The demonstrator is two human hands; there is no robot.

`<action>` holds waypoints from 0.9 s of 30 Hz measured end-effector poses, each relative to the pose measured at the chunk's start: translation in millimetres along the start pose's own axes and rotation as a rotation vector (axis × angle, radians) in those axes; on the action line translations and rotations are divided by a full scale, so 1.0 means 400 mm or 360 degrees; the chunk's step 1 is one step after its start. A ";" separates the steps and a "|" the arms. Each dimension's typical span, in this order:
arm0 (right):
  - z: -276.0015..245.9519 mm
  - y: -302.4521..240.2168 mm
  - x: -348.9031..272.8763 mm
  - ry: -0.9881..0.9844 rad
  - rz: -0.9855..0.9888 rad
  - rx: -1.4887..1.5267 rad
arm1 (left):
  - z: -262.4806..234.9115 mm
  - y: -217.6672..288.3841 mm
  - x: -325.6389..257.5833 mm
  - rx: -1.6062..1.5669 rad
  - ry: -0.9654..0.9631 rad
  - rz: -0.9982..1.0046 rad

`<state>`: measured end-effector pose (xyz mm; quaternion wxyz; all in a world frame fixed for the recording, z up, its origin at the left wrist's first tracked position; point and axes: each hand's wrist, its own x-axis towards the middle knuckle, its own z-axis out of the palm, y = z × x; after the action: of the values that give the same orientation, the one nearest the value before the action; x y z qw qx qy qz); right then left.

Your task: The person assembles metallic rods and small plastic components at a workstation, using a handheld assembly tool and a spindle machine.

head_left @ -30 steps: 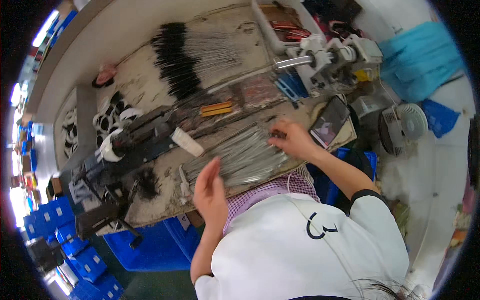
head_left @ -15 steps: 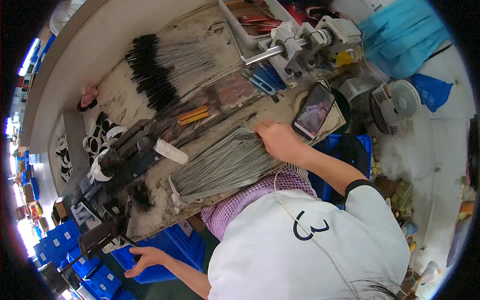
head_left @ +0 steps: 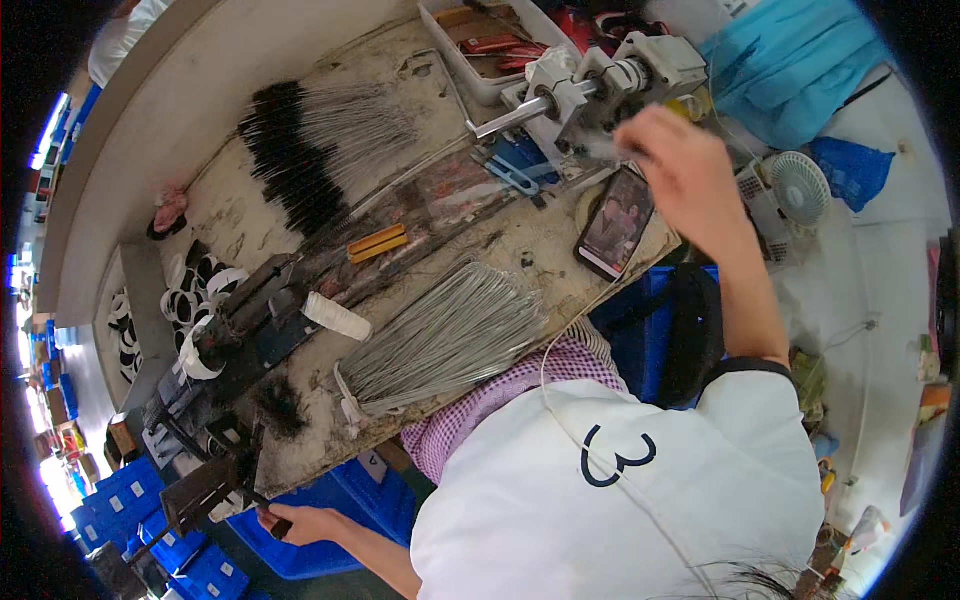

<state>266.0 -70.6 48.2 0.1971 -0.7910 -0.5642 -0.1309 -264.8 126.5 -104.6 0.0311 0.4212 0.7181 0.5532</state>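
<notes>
My right hand (head_left: 680, 165) is lifted and blurred beside the grey metal machine (head_left: 600, 85) with a steel shaft at the far right of the bench. Its fingers are pinched on what looks like a few thin grey wires. A fanned bundle of grey wires (head_left: 450, 335) lies at the near edge of the bench, by my chest. Low on the left, below the bench edge, my left hand (head_left: 295, 522) grips the dark handle of a black metal lever device (head_left: 205, 495).
A bundle of black-tipped wires (head_left: 310, 150) lies at the back. A phone (head_left: 615, 222) rests near the bench's right edge, with an orange tool (head_left: 375, 242), a white roll (head_left: 335, 315) and tape rings (head_left: 200, 290) farther left. A small fan (head_left: 800, 190) and blue crates (head_left: 120, 500) stand around.
My right hand has left the grey wire bundle and risen to the machine at the right. My left hand has dropped from the bundle down to the lever handle below the bench.
</notes>
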 end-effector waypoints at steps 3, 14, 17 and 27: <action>-0.010 -0.071 0.094 0.0069 0.0414 0.0685 | 0.041 0.096 -0.087 0.0420 0.0200 0.0726; 0.394 -0.162 0.280 0.0172 -0.0311 0.0848 | 0.319 0.403 -0.352 -0.1167 -0.2423 -0.1171; 0.377 -0.214 0.264 -0.0158 -0.0128 0.0961 | 0.318 0.429 -0.376 -0.1611 -0.2047 -0.2048; 0.470 -0.234 0.284 0.0176 -0.0091 0.0978 | 0.229 0.510 -0.242 -0.3632 -0.2630 -0.2143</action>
<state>212.0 138.0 -54.7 0.4535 -0.6698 -0.5879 -0.0026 -39.3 141.7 -13.4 0.9266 -0.0356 -0.2322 0.2937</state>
